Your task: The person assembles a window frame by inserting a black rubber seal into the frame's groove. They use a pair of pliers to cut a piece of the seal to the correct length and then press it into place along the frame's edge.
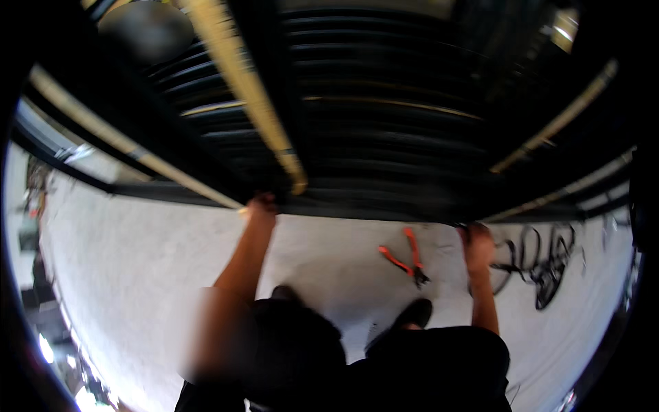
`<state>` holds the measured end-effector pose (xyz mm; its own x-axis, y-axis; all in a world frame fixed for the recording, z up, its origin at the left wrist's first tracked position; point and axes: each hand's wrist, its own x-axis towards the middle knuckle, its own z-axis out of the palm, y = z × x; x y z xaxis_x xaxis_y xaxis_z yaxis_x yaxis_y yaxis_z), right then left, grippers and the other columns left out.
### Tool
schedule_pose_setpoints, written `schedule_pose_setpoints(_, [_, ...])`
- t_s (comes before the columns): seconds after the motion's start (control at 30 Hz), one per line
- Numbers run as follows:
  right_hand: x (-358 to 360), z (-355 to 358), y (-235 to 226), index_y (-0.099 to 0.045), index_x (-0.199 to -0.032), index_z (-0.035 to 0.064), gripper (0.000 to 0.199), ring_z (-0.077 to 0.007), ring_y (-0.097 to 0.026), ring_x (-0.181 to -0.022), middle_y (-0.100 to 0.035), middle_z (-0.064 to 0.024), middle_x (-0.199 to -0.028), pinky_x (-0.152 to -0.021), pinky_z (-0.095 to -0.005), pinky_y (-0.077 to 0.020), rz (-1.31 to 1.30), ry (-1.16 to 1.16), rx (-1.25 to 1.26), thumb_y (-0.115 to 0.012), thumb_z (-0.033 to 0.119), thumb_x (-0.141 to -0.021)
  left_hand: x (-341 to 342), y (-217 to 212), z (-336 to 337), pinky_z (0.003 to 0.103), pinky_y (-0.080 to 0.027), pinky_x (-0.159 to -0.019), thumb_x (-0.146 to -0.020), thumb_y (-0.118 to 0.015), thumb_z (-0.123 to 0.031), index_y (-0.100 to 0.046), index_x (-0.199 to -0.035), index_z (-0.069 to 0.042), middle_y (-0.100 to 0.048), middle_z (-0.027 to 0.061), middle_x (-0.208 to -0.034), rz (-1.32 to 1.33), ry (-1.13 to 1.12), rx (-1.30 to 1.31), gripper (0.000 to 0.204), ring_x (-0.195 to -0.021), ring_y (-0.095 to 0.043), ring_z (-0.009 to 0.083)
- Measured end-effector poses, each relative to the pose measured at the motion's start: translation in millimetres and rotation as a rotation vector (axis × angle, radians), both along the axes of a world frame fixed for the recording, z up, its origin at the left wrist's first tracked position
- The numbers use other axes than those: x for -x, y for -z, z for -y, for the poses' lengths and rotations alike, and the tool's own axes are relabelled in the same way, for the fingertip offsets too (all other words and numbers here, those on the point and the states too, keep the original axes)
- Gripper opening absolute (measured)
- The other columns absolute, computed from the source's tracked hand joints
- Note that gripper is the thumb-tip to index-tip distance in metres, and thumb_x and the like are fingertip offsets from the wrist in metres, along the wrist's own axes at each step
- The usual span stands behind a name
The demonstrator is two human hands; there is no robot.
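A large black ribbed structure [384,147] with yellowish strips fills the upper half of the view. My left hand [262,204] is closed at its lower edge, beside the lower end of a yellowish strip [250,89]. Farther right, my right hand [478,247] is also closed, just under that same edge. Both sets of fingertips are partly hidden and blurred, so what they grip cannot be made out. Pliers [413,261] with orange-red handles lie spread on the floor between my arms, in front of my shoes.
Tangled black strap-like loops [542,268] lie on the floor to the right of my right hand. The pale floor [151,275] runs under the structure's near edge. My dark shoe [414,313] stands near the pliers. Blurred clutter lines the far left rim.
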<state>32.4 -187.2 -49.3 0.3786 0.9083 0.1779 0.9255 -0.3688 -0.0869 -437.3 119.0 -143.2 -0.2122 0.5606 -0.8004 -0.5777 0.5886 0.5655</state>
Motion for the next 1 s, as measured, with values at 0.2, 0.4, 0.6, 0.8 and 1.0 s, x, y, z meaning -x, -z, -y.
schedule_pose_setpoints(0.2, [-14,0,-14,-0.060,-0.076,0.0093,0.023,-0.0325,-0.060,-0.078,-0.060,-0.0105,-0.077,-0.067,-0.0449,-0.0485,0.052,0.196,-0.020,-0.070,0.028,-0.082,28,-1,-8,0.017,-0.040,-0.040,-0.103,-0.049,-0.034,-0.058,-0.099,-0.019,-0.064,-0.0039,-0.074,0.063,-0.070,0.149,0.018,-0.060,-0.060,0.0043])
schedule_pose_setpoints(0.4, [-9,-4,-14,-0.063,-0.074,0.0086,0.022,-0.0336,-0.061,-0.075,-0.061,-0.0111,-0.074,-0.062,-0.0454,-0.0480,-0.058,0.344,-0.170,-0.069,0.027,-0.084,14,-14,-12,0.018,-0.041,-0.043,-0.101,-0.054,-0.035,-0.061,-0.090,-0.016,-0.065,-0.0057,-0.071,0.017,-0.049,0.156,0.023,-0.058,-0.060,0.0049])
schedule_pose_setpoints(0.6, [-7,-11,-2,-0.059,-0.069,0.0082,0.023,-0.0322,-0.060,-0.067,-0.058,-0.0104,-0.067,-0.057,-0.0445,-0.0485,-0.017,0.348,-0.236,-0.069,0.024,-0.081,5,-26,-11,0.018,-0.042,-0.041,-0.102,-0.051,-0.036,-0.061,-0.089,-0.017,-0.064,-0.0058,-0.068,-0.016,-0.032,0.158,0.025,-0.055,-0.059,0.0050])
schedule_pose_setpoints(0.8, [-5,-14,-5,-0.061,-0.072,0.0078,0.020,-0.0345,-0.060,-0.070,-0.059,-0.0125,-0.069,-0.060,-0.0467,-0.0468,-0.070,0.377,-0.218,-0.068,0.024,-0.082,15,-17,-14,0.018,-0.044,-0.043,-0.101,-0.054,-0.036,-0.061,-0.087,-0.017,-0.065,-0.0059,-0.069,-0.008,-0.013,0.144,0.025,-0.056,-0.060,0.0054])
schedule_pose_setpoints(1.0, [-8,-13,-19,-0.062,-0.071,0.0065,0.018,-0.0348,-0.061,-0.071,-0.060,-0.0123,-0.070,-0.061,-0.0439,-0.0496,-0.155,0.292,-0.166,-0.066,0.022,-0.081,24,-10,-7,0.020,-0.039,-0.040,-0.097,-0.059,-0.033,-0.060,-0.083,-0.016,-0.061,-0.0036,-0.066,-0.103,0.032,0.057,0.022,-0.052,-0.056,0.0079])
